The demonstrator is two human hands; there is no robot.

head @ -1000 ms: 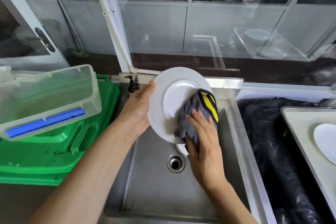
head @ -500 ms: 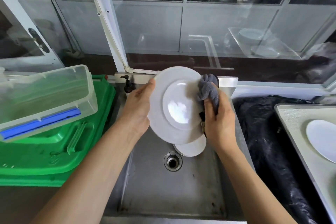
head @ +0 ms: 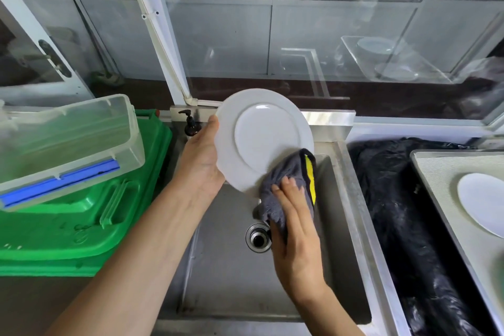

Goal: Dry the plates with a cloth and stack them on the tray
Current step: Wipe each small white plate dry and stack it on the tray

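A white plate [head: 261,136] is held upright over the steel sink [head: 335,199]. My left hand [head: 200,161] grips its left rim, thumb on the front face. My right hand [head: 296,229] presses a grey cloth with a yellow and black edge [head: 286,180] against the plate's lower right rim, fingers straight on the cloth. A sliver of another white plate [head: 259,201] shows under the cloth in the sink. At the right, a pale tray [head: 436,172] carries one white plate [head: 482,204].
A green bin [head: 81,226] stands left of the sink with a clear plastic box with a blue clip [head: 62,144] on top. A dark soap pump bottle [head: 191,125] sits at the sink's back left corner. Black plastic sheeting [head: 395,213] lies between sink and tray.
My right hand has swept the cloth from the plate's upper right edge down to its lower right rim. The plate now shows its face more fully, with the left hand's grip unchanged.
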